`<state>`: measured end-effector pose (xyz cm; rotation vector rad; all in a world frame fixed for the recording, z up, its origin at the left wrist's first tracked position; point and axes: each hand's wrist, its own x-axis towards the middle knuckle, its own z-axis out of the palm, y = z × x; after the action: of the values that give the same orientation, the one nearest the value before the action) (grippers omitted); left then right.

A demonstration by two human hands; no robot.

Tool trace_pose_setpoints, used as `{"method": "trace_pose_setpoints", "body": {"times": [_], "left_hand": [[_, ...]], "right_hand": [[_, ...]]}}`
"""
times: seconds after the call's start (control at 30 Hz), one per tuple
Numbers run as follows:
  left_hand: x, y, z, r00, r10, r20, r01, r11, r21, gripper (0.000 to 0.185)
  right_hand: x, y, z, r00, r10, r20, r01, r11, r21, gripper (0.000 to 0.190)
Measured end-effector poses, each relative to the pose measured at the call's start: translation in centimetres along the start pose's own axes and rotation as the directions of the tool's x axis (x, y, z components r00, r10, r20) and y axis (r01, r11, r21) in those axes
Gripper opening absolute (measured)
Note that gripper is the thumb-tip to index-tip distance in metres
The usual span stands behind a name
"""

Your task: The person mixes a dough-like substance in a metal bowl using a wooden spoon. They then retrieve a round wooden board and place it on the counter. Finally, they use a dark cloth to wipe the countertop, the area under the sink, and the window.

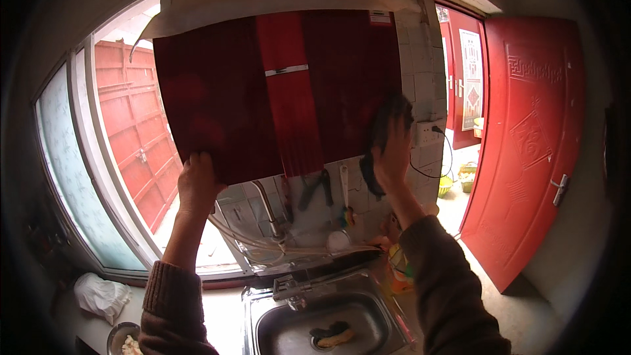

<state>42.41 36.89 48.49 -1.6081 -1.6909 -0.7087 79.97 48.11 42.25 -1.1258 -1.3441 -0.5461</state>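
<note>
A glossy dark red wall cabinet (217, 103) with a brighter red middle stripe and a small metal handle (286, 70) hangs in front of me. My left hand (199, 185) grips its lower left corner, the thumb along the bottom edge. At the lower right of the front, my right hand (393, 158) presses a dark cloth (389, 113) against the surface. Part of the cloth hangs below the cabinet's bottom edge. Several utensils, among them a dark-handled one (325, 187), hang on the tiled wall under the cabinet.
Below is a steel sink (266, 328) with a faucet (296, 296) and dark and tan cloths or sponges (335, 334) inside. A curved metal spout (266, 202) with hoses rises behind it. A corded wall socket (428, 133), open red door (527, 143), window and white bag (101, 296) surround me.
</note>
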Motion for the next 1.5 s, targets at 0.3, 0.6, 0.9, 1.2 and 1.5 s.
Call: {"method": "trace_pose_setpoints", "body": {"times": [0.3, 0.6, 0.9, 1.2, 1.5], "left_hand": [[0.1, -0.4, 0.8, 1.000, -0.008, -0.009, 0.007, 0.999, -0.041, 0.069], [-0.1, 0.0, 0.0, 1.000, -0.008, 0.009, 0.008, 0.999, -0.049, 0.064], [-0.3, 0.1, -0.1, 0.998, 0.031, -0.046, -0.033, 0.999, -0.037, 0.063], [0.2, 1.1, -0.7, 0.997, -0.053, 0.055, 0.051, 0.998, 0.045, 0.063], [0.0, 1.2, -0.8, 0.997, -0.034, 0.070, 0.025, 0.991, 0.135, 0.061]], "right_hand": [[-1.6, -6.9, -0.3, 0.924, -0.321, 0.210, 0.333, 0.942, -0.026, 0.070], [14.7, -13.1, -1.0, 0.940, -0.341, 0.009, 0.341, 0.936, -0.090, 0.064], [8.0, -11.5, 0.8, 0.959, -0.283, 0.008, 0.284, 0.958, -0.035, 0.068], [-7.8, -6.7, -0.4, 0.919, -0.286, 0.272, 0.274, 0.958, 0.082, 0.069], [-6.1, -10.8, -3.1, 0.942, -0.320, 0.104, 0.285, 0.923, 0.260, 0.073]]}}
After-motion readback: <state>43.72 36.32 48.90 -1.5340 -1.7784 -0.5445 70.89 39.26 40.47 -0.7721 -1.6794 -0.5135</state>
